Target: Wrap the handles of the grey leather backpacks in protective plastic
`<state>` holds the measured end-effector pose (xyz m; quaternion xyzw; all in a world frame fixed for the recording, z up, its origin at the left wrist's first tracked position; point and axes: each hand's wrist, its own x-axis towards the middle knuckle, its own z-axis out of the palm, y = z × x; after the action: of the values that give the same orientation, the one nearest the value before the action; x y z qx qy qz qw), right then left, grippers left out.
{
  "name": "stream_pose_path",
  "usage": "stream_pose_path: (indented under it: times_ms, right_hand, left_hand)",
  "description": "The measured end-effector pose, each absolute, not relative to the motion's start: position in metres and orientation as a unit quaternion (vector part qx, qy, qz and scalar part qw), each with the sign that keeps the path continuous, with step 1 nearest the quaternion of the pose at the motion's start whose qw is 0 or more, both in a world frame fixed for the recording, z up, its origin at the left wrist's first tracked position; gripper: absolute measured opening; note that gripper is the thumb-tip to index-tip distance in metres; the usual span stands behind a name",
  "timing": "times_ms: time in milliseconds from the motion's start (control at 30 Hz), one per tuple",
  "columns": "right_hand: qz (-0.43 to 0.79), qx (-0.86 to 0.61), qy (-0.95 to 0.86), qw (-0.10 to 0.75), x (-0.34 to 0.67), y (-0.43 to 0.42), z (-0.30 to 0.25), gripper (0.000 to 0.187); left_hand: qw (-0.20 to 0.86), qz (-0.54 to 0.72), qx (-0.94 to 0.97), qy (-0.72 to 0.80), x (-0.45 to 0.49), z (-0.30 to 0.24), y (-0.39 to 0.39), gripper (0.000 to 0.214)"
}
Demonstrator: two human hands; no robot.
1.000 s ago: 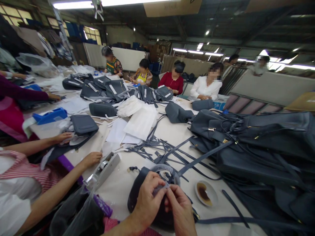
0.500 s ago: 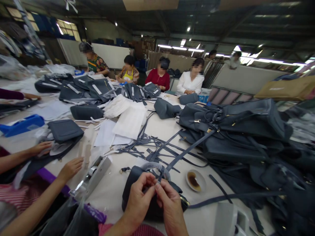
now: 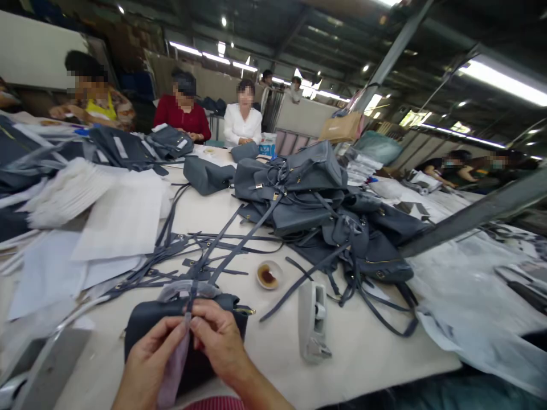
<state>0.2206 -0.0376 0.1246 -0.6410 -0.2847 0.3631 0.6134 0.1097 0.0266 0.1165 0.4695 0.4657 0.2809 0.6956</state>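
Observation:
My left hand (image 3: 147, 356) and my right hand (image 3: 220, 333) are close together at the bottom, fingertips pinched on a narrow dark strap (image 3: 191, 293). A translucent strip of wrapping (image 3: 174, 364) hangs down from the pinch between my hands. Under them lies a dark blue-grey handbag (image 3: 143, 316), partly hidden by my hands. Its handle (image 3: 171, 290) has a clear plastic cover. To the right of the bag are a small dish with brown liquid (image 3: 264, 279) and a grey tape dispenser (image 3: 313, 324).
Loose straps (image 3: 171, 250) lie beyond the bag. White sheets (image 3: 123, 216) are stacked at left, and dark bags (image 3: 294, 188) are piled at right. Another metal dispenser (image 3: 55, 364) stands at lower left. Co-workers (image 3: 183, 111) sit across the table. Clear plastic sheeting (image 3: 461, 302) covers the right side.
My view has swung right, so the scene sits further left and the whole tape dispenser shows. My hands stay on the strap; the translucent strip now shows hanging below them.

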Motion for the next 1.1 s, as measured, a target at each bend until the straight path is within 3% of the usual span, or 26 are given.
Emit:
stream_pose_path:
  times_ms: [100,233,400,600,800,1100]
  right_hand:
    - [0.345,-0.686,-0.212,0.605,0.263,-0.084,0.120,0.032]
    - [0.182,-0.803,-0.032,0.567,0.340,-0.181,0.094,0.040]
    - [0.150,-0.857,0.073,0.487,0.390,-0.258,0.053,0.033]
    - [0.198,-0.850,0.111,0.474,0.397,-0.254,0.020,0.032]
    - [0.252,-0.829,0.104,0.488,0.400,-0.256,0.022,0.025]
    - [0.189,-0.809,0.099,0.547,0.337,-0.271,0.024,0.029]
  left_hand:
    - [0.673,0.288,0.489,0.474,0.113,0.121,0.029,0.042]
    - [0.690,0.255,0.452,0.505,0.113,0.121,0.035,0.048]
    - [0.705,0.227,0.420,0.525,0.112,0.118,0.038,0.050]
    - [0.707,0.219,0.413,0.531,0.117,0.124,0.041,0.045]
    - [0.710,0.224,0.412,0.525,0.119,0.125,0.042,0.044]
    - [0.703,0.279,0.410,0.510,0.124,0.112,0.045,0.036]
